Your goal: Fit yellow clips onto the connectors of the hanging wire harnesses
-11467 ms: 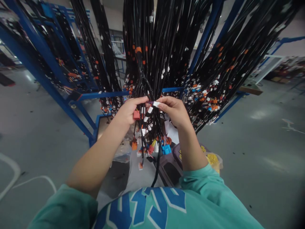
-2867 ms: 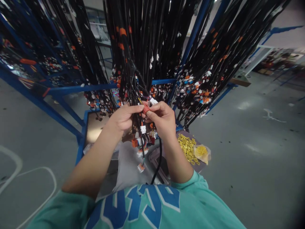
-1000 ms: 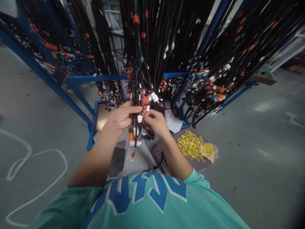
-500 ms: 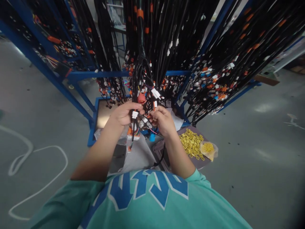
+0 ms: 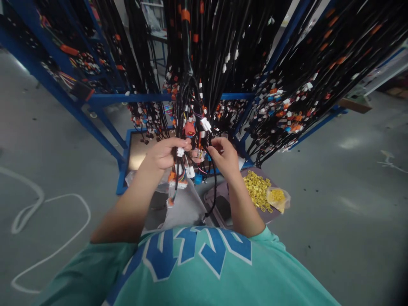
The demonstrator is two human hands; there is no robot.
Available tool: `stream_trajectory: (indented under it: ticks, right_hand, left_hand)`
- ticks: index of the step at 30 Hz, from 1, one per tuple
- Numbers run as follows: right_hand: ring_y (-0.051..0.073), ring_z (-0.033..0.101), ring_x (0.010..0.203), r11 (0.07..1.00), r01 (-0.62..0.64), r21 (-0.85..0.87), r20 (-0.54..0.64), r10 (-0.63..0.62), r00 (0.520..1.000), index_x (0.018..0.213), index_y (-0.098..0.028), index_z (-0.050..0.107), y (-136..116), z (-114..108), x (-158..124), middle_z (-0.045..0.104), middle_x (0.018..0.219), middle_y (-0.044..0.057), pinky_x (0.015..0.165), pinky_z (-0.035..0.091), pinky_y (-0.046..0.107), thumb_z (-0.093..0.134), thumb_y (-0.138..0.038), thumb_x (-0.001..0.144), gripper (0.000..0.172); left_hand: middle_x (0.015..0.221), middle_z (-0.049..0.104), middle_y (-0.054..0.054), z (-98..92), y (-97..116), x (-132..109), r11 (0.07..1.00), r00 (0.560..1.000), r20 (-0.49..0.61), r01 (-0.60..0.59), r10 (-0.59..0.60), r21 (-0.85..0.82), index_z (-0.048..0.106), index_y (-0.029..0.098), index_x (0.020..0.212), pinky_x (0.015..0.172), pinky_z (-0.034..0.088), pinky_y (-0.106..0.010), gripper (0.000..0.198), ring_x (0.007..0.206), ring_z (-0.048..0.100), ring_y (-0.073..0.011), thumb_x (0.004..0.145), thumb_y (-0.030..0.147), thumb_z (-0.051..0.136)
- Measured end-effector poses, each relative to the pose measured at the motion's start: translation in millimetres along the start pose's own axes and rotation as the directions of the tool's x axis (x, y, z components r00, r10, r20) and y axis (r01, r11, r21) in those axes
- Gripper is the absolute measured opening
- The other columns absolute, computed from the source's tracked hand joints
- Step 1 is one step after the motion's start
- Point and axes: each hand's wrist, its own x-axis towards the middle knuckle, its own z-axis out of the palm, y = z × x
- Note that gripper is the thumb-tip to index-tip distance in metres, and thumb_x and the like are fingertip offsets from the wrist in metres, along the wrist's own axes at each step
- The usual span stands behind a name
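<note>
A black wire harness [image 5: 191, 68] hangs straight in front of me, ending in white, red, orange and blue connectors. My left hand [image 5: 164, 152] is closed round a cluster of its wires, with a small white connector [image 5: 180, 151] at the fingertips. My right hand [image 5: 225, 156] pinches thin black wires of the same harness just to the right. A red connector [image 5: 189, 128] and a white connector [image 5: 205, 124] dangle just above both hands. More connectors [image 5: 178, 180] hang below my left hand.
Many more black harnesses [image 5: 306, 72] hang from a blue steel rack [image 5: 105, 100]. A dark stool [image 5: 270, 214] at my right knee carries a pile of yellow clips [image 5: 256, 191] and a plastic bag of them [image 5: 278, 199]. A white cord [image 5: 47, 257] lies on the grey floor at left.
Over the last second my right hand moved slightly up and to the right along the wires. My left hand kept its grip on the bundle. The view shifted a little.
</note>
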Motion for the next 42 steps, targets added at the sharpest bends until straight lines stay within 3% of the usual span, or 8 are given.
stream_trajectory:
  ticks: [3,6,9,11,14,19,29,42]
  right_hand:
    - [0.011,0.051,0.064,0.988,-0.078,0.137,0.168,0.055,0.984,0.077,-0.019,0.058,-5,2,-15,0.058,0.072,0.000,0.062,0.041,0.025,0.056,-0.036,0.076,0.017]
    - [0.011,0.051,0.061,0.918,-0.228,0.325,0.429,0.072,0.900,0.079,-0.019,0.059,-6,4,-28,0.058,0.070,-0.001,0.060,0.043,0.024,0.058,-0.049,0.076,0.030]
    - [0.011,0.054,0.067,0.870,-0.289,0.400,0.480,0.069,0.875,0.086,-0.020,0.061,-4,7,-37,0.062,0.081,0.001,0.065,0.045,0.025,0.059,-0.055,0.076,0.037]
    - [0.012,0.055,0.070,0.881,-0.254,0.399,0.452,0.053,0.891,0.090,-0.021,0.060,-3,8,-41,0.063,0.086,0.002,0.068,0.046,0.027,0.058,-0.055,0.077,0.036]
    - [0.016,0.056,0.078,0.974,0.009,0.226,0.293,-0.077,0.953,0.090,-0.023,0.060,-5,7,-47,0.061,0.089,0.003,0.074,0.047,0.031,0.064,-0.044,0.076,0.026]
    - [0.022,0.054,0.091,0.894,0.397,-0.208,0.335,-0.317,0.888,0.102,-0.025,0.065,-15,6,-56,0.058,0.097,0.007,0.078,0.046,0.036,0.062,-0.031,0.080,0.023]
    - [0.018,0.059,0.096,0.954,0.299,-0.007,0.319,-0.281,0.905,0.110,-0.026,0.060,-25,-7,-45,0.063,0.106,0.005,0.082,0.048,0.034,0.053,-0.032,0.088,0.024]
    - [0.021,0.058,0.112,0.958,0.283,-0.048,0.182,-0.270,0.946,0.126,-0.028,0.048,-26,0,-26,0.062,0.118,0.006,0.095,0.048,0.042,0.046,-0.014,0.086,0.043]
  left_hand:
    - [0.052,0.061,-0.002,-3.6,-4,2,0.995,1.000,0.004,-0.013,0.013,0.103,0.059,0.013,0.061,0.069,0.056,-0.039,0.005,0.058,0.066,-0.0202,0.063,0.011,0.063]
    - [0.056,0.065,-0.006,-8.0,-8,4,0.985,0.998,0.055,-0.027,0.018,0.170,0.061,0.012,0.058,0.059,0.054,-0.033,0.012,0.059,0.067,-0.0219,0.062,0.021,0.067]
    - [0.055,0.065,-0.005,-8.2,-13,5,0.989,0.995,0.101,-0.021,0.006,0.147,0.061,0.012,0.057,0.055,0.053,-0.031,0.018,0.054,0.065,-0.0202,0.062,0.027,0.069]
    - [0.053,0.063,-0.004,-5.8,-16,4,0.994,0.996,0.087,-0.023,0.014,0.106,0.061,0.012,0.057,0.053,0.052,-0.030,0.020,0.051,0.063,-0.0183,0.064,0.028,0.069]
    - [0.052,0.061,-0.002,0.0,-19,3,0.999,0.999,0.021,-0.025,0.024,0.036,0.058,0.012,0.056,0.052,0.051,-0.028,0.017,0.051,0.062,-0.0163,0.066,0.021,0.068]
    - [0.052,0.059,-0.003,11.6,-18,2,1.000,0.997,-0.083,0.006,-0.009,-0.028,0.055,0.012,0.053,0.048,0.049,-0.024,0.015,0.050,0.059,-0.0142,0.068,0.009,0.057]
    - [0.054,0.060,-0.004,12.5,-18,3,0.998,0.982,-0.181,-0.041,0.050,0.050,0.059,0.010,0.058,0.051,0.050,-0.024,0.010,0.047,0.058,-0.0126,0.065,0.004,0.057]
    - [0.056,0.068,-0.009,4.1,-18,12,0.976,0.999,-0.026,0.039,-0.034,0.216,0.067,0.011,0.068,0.046,0.052,-0.029,0.009,0.045,0.063,-0.0201,0.061,0.016,0.068]
